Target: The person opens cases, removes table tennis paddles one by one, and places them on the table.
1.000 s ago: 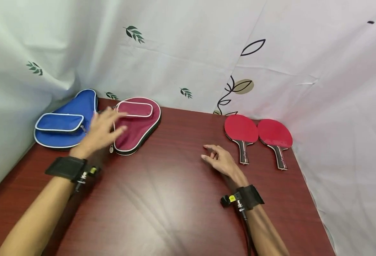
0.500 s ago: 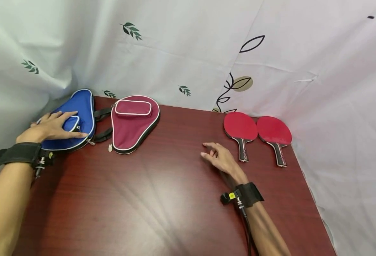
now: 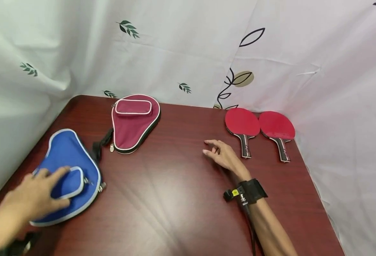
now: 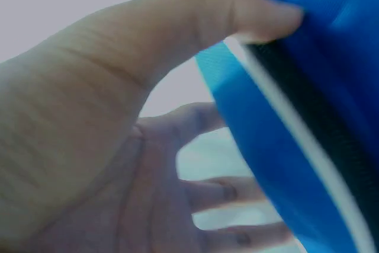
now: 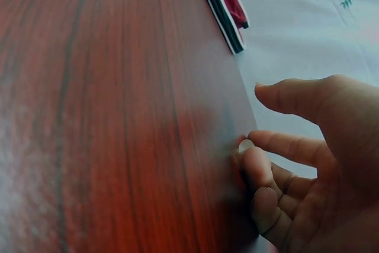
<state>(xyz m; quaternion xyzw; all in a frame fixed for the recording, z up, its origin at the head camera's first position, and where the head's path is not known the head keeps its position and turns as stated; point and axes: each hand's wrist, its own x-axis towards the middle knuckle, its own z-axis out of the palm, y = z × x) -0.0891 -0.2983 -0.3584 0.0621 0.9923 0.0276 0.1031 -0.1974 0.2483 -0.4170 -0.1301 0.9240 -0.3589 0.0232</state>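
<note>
My left hand (image 3: 35, 195) grips a blue paddle case (image 3: 69, 156) at the table's front left. In the left wrist view the thumb (image 4: 195, 22) lies on top of the blue case (image 4: 308, 117) and the fingers reach under its edge. My right hand (image 3: 221, 156) rests on the table near the middle, fingers loosely curled and holding nothing; the right wrist view shows its fingertips (image 5: 260, 170) touching the wood. A maroon paddle case (image 3: 133, 124) lies at the back, with a black strap trailing from it.
Two red paddles (image 3: 242, 124) (image 3: 276, 127) lie side by side at the back right, handles toward me. The dark wooden table (image 3: 175, 199) is bordered by a white leaf-print curtain (image 3: 181, 53) at the back and both sides.
My left hand moved from the maroon case to the blue case, then drew it from the back left corner to the front left. The right hand stayed put.
</note>
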